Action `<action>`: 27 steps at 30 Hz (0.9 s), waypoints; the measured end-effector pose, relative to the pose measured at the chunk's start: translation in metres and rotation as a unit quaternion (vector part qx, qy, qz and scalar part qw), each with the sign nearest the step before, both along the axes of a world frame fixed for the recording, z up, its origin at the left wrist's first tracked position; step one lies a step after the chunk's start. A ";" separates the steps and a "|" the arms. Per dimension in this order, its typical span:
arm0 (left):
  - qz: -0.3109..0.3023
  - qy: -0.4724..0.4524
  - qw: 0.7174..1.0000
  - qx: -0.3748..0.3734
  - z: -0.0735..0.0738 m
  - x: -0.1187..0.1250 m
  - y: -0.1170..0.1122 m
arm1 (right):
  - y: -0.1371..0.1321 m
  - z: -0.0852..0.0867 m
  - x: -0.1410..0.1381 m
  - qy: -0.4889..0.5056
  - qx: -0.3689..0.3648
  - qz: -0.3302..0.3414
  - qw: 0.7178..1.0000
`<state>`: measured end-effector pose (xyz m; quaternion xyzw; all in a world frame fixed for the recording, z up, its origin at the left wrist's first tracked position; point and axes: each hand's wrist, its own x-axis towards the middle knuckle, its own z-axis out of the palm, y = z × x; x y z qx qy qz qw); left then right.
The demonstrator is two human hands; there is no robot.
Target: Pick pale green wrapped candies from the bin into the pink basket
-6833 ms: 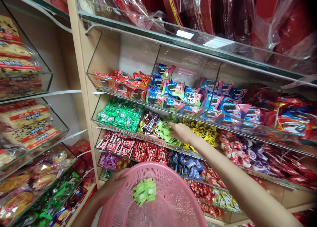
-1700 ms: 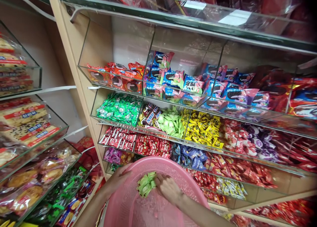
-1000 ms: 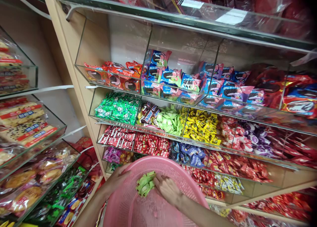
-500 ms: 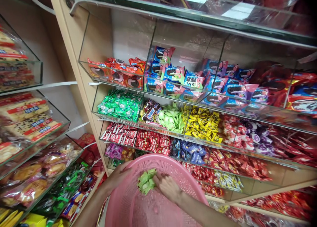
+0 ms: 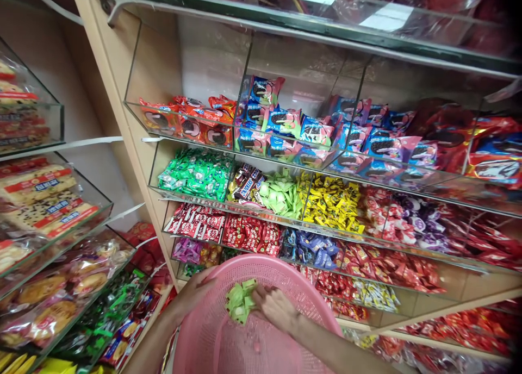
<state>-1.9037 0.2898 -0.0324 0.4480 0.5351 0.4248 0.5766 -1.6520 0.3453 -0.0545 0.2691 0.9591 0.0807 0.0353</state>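
A pink mesh basket (image 5: 285, 279) fills the bottom middle of the view. My left hand (image 5: 193, 292) grips its left rim from outside. Inside it lies a small pile of light green wrapped candies (image 5: 238, 301). My right hand (image 5: 275, 307) reaches into the basket with fingers curled on the right side of that pile, touching the candies. More of the same light green candies (image 5: 281, 194) fill a glass bin on the shelf above, beside Snickers bars (image 5: 244, 185).
Glass-fronted shelf bins hold bright green candies (image 5: 196, 173), yellow candies (image 5: 332, 203), red KitKat packs (image 5: 196, 224), blue candies (image 5: 312, 249) and Oreo packs (image 5: 285, 126). A second shelf unit with wrapped cakes (image 5: 44, 194) stands at the left.
My right hand left the shelf bin of light green candies and came down into the basket. Over the last second it has stayed on the pile, shifting the candies slightly.
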 end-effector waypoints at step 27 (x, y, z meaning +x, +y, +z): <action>-0.036 -0.071 0.996 0.027 0.007 0.001 0.003 | 0.135 0.270 -0.035 0.098 0.065 -0.251 0.961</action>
